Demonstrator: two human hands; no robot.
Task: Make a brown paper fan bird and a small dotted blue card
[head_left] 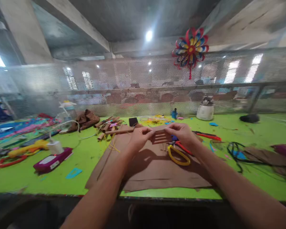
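Note:
Between my two hands, a small brown piece with parallel slits point(160, 136) is held up above the table. My left hand point(141, 137) pinches its left end between thumb and fingers. At its right end, my right hand point(180, 133) has a similar pinch. Below lie large brown sheets point(157, 171) on the green tabletop point(85, 156). Yellow-handled scissors point(178, 156) rest on the sheets under my right hand, beside a red-handled tool point(184, 148). A long brown roll point(119, 131) lies just left of my left hand.
A purple power strip point(53, 159) with a white plug sits at left, near yellow pliers-like handles point(30, 148). Brown rolls point(107, 127) and yellow strings lie behind. A white jar point(205, 109) stands at back right; black cord point(238, 156) lies at right. A colourful pinwheel point(191, 49) hangs above.

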